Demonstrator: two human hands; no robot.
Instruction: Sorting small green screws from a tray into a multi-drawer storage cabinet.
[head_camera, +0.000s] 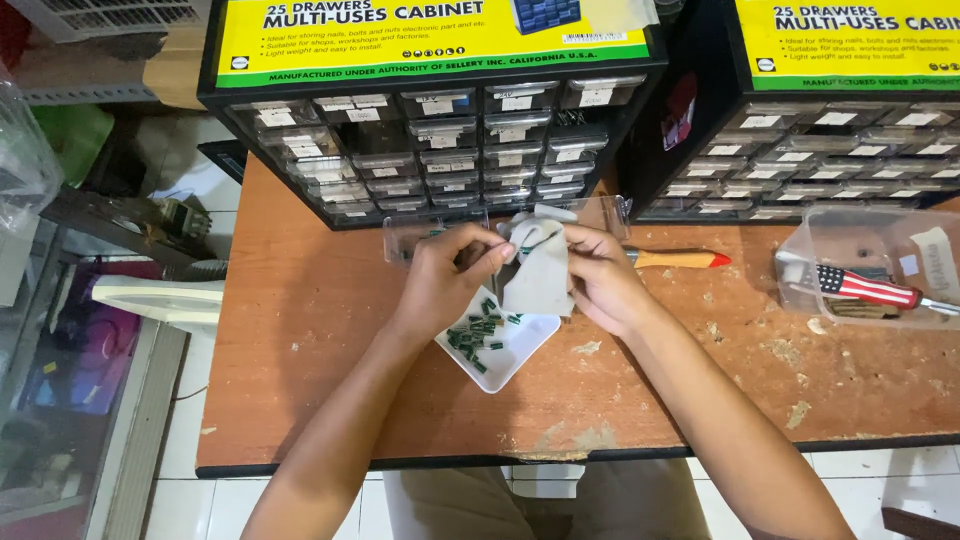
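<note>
Above the white tray (520, 352) of green parts, your left hand (445, 280) pinches a small piece against the grey cloth (540, 280) held in your right hand (600, 280); wiping appears underway, needing steady fingertip pressure next.

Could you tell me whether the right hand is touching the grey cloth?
Touching: the head view shows the right hand gripping the grey cloth along its edge.

Both forearms angled inward; left hand (447, 283) and right hand (600, 278) close together, fingers pinched.
</note>
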